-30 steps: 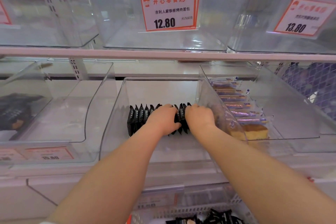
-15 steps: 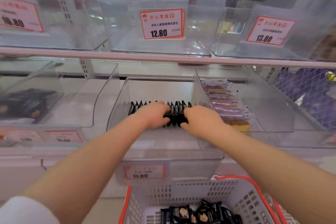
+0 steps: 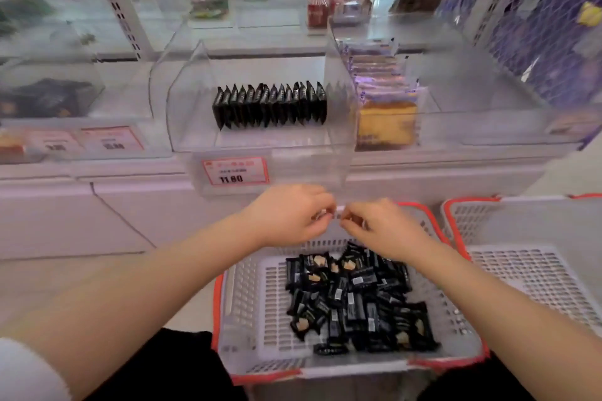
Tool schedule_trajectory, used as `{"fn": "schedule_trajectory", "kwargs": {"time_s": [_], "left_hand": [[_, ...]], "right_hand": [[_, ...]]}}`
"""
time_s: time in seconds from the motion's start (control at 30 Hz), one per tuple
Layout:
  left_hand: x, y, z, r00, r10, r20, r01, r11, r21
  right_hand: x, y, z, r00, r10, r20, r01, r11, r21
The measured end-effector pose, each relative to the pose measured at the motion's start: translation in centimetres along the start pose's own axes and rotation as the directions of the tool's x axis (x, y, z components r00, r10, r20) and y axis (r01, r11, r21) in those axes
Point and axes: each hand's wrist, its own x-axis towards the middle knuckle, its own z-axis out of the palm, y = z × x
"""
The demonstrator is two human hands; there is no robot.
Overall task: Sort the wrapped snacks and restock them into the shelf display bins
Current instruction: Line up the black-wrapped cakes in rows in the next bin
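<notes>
A row of black wrapped snacks (image 3: 269, 105) stands upright inside the clear middle shelf bin (image 3: 260, 169), which carries a red 11.80 price tag. Below it, a white basket with a red rim (image 3: 241, 303) holds a loose pile of the same black snack packets (image 3: 355, 299). My left hand (image 3: 290, 216) and my right hand (image 3: 384, 228) hover close together above the basket's far edge, in front of the bin. Their fingers are loosely curled, fingertips almost meeting. Neither hand holds a packet.
The bin to the right holds wrapped yellow cake slices (image 3: 386, 107). A bin at the left holds dark packets (image 3: 45, 98). A second white basket (image 3: 534, 270) sits at the right. Blurred goods sit on the shelf behind.
Both hands have let go of the row of black snacks and pulled back out of the bin, down towards the basket. The view has tilted downward.
</notes>
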Motion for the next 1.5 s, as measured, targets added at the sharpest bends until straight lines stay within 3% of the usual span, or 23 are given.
{"fn": "schedule_trajectory", "kwargs": {"time_s": [0.1, 0.27, 0.47, 0.57, 0.7, 0.9, 1.03, 1.1, 1.17, 1.23, 1.3, 1.4, 1.5], "left_hand": [[0.0, 0.2, 6.1, 0.964, -0.106, 0.246, 0.104, 0.994, 0.022], [-0.8, 0.7, 15.7, 0.843, -0.18, 0.507, 0.197, 0.98, 0.02], [-2.3, 1.1, 24.3, 0.709, -0.214, 0.672, 0.287, 0.958, 0.002], [-3.1, 0.7, 27.5, 0.608, -0.237, 0.758, 0.264, 0.96, 0.088], [-3.8, 0.1, 30.4, 0.501, -0.325, 0.802, 0.369, 0.919, 0.141], [-4.5, -1.1, 32.6, 0.376, -0.475, 0.796, 0.576, 0.793, 0.2], [-4.8, -1.4, 34.1, 0.34, -0.543, 0.768, 0.683, 0.704, 0.196], [-5.0, -1.3, 35.1, 0.339, -0.554, 0.761, 0.722, 0.672, 0.167], [-5.1, -0.9, 36.1, 0.317, -0.599, 0.735, 0.811, 0.573, 0.117], [-5.1, -0.6, 36.9, 0.276, -0.651, 0.707, 0.894, 0.444, 0.061], [-5.1, -0.4, 37.5, 0.252, -0.668, 0.7, 0.92, 0.391, 0.042], [-5.5, -0.5, 38.2, 0.255, -0.623, 0.74, 0.887, 0.455, 0.077], [-5.6, -0.3, 38.5, 0.287, -0.587, 0.757, 0.853, 0.516, 0.078]], "right_hand": [[-1.7, 3.8, 4.9, 0.969, 0.145, 0.199, -0.147, 0.989, -0.004], [-5.5, 10.2, 12.1, 0.811, 0.366, 0.456, -0.402, 0.915, -0.019], [-8.1, 14.8, 18.6, 0.644, 0.467, 0.606, -0.502, 0.856, -0.126], [-8.3, 15.9, 20.5, 0.638, 0.501, 0.585, -0.484, 0.852, -0.202], [-7.9, 17.1, 22.3, 0.682, 0.535, 0.498, -0.46, 0.844, -0.276], [-7.4, 18.8, 23.4, 0.629, 0.54, 0.559, -0.405, 0.842, -0.357], [-7.6, 19.3, 23.3, 0.627, 0.484, 0.61, -0.294, 0.872, -0.39], [-7.7, 19.2, 23.3, 0.624, 0.459, 0.632, -0.311, 0.888, -0.338], [-7.5, 19.0, 23.2, 0.618, 0.445, 0.648, -0.381, 0.891, -0.248], [-7.4, 18.9, 22.9, 0.644, 0.432, 0.631, -0.431, 0.887, -0.168], [-7.4, 19.0, 22.5, 0.69, 0.45, 0.567, -0.511, 0.858, -0.06], [-7.5, 19.6, 22.0, 0.718, 0.48, 0.504, -0.56, 0.829, 0.009], [-7.8, 20.1, 22.3, 0.637, 0.496, 0.59, -0.585, 0.81, -0.049]]}}
